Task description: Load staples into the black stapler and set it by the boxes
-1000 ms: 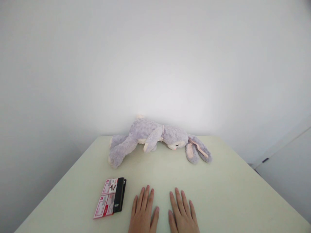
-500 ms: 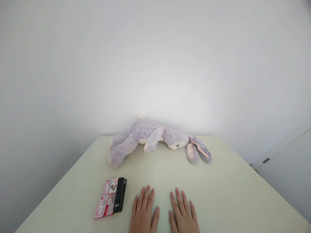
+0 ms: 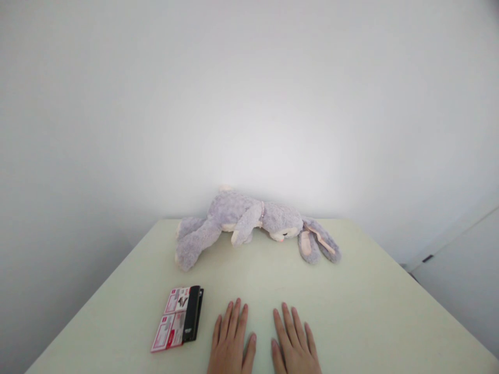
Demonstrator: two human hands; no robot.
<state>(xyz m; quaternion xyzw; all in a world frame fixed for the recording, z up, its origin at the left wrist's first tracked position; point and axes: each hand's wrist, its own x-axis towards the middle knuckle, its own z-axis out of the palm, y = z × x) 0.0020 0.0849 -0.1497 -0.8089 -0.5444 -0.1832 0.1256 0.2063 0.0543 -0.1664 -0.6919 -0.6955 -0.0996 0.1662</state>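
My left hand (image 3: pixel 231 340) lies flat on the pale green table (image 3: pixel 351 311), fingers stretched out and slightly apart. To its right, also palm down, rests my right hand (image 3: pixel 294 343), with nothing under or in it that I can see. A black stapler (image 3: pixel 192 314) stands to the left of my left hand, not touching it. Against the stapler's left side are red-and-white printed boxes or cards (image 3: pixel 170 322); whether they are attached to it I cannot tell.
A grey-purple plush rabbit (image 3: pixel 234 208) lies on its side along the table's far edge, ears to the right, legs to the left. Behind it rises a white wall (image 3: pixel 249 104). Low on the right is a white panel with a dark handle (image 3: pixel 428 258).
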